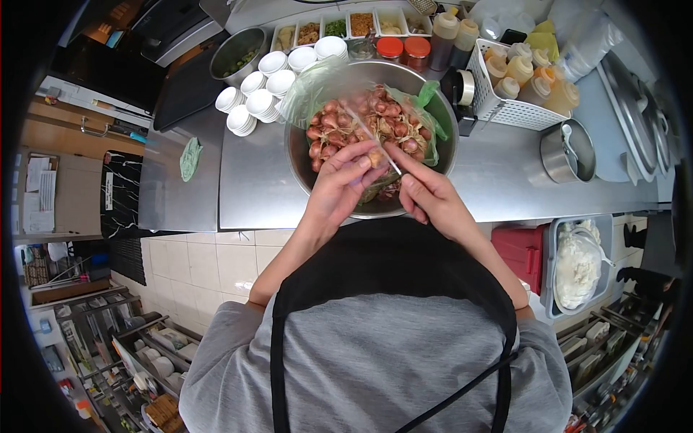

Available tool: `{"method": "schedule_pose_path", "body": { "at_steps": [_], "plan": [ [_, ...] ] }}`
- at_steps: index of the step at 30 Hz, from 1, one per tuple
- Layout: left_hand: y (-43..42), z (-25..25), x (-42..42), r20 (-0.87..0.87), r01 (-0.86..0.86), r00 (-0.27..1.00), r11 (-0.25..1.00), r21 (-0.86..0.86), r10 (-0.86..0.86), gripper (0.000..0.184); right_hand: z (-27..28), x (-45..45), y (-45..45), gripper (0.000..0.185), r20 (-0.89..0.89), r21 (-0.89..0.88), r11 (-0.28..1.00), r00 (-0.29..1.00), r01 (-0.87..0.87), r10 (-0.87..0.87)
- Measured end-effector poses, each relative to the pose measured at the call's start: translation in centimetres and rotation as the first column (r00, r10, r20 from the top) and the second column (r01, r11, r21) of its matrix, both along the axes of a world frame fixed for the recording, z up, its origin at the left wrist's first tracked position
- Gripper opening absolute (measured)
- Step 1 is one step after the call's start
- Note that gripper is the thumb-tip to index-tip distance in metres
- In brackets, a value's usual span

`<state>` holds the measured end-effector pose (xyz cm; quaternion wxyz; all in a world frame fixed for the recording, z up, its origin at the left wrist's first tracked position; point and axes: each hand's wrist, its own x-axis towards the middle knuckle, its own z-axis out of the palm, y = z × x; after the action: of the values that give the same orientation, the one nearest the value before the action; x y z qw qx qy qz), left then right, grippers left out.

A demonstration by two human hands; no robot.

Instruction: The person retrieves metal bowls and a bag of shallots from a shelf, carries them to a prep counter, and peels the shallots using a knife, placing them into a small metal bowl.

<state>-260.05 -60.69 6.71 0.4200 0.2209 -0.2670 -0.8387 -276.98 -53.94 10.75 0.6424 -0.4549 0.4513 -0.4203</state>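
Green-tinted bag [431, 115]: crumpled inside the bowl; its film hazes whatever lies behind it.
Thin strip [394, 168]: pale, slanting between the hands, its far end too blurred to make out.
Right hand [429, 192]: forefinger stretched out, other fingers curled and partly hidden; I cannot tell whether it grips the strip.
Left hand [338, 186]: fingers bent, nearly closed, pinching one pale bulb, which they partly cover.
Shelves [155, 350]: cluttered, cut off by the dark round edge of the view.
Counter [498, 173]: brushed steel, with stacked white cups [258, 105] left of the bowl and a white basket [525, 117] of squeeze bottles to the right.
Floor [206, 263]: cream tiles.
Steel bowl [445, 160]: wide, directly before the person.
Bulbs [332, 133]: red-brown, papery, heaped in the bag.
Pale bulb [375, 157]: yellowish, small, held above the heap.
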Motion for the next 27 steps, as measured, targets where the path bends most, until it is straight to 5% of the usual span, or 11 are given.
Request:
{"method": "schedule_pose_path", "body": {
  "at_steps": [3,9,27],
  "plan": [
    [0.1,0.3,-0.1,0.104,-0.027,0.994,0.997,-0.075,0.034,0.028,-0.2,0.5,0.3,0.042,0.023,-0.033,0.999,1.0,0.001,-0.001],
    [0.2,0.4,0.2,0.048,0.032,0.998,0.996,-0.081,-0.028,0.028,-1.0,-1.0,-0.2,0.044,0.059,0.068,0.996,0.997,-0.062,0.058],
    [0.2,0.4,-0.1,0.135,0.026,0.991,0.996,-0.089,-0.014,0.026,-1.2,-1.2,-0.3,0.037,0.022,0.018,1.0,1.0,0.008,-0.008]
  ]
}}
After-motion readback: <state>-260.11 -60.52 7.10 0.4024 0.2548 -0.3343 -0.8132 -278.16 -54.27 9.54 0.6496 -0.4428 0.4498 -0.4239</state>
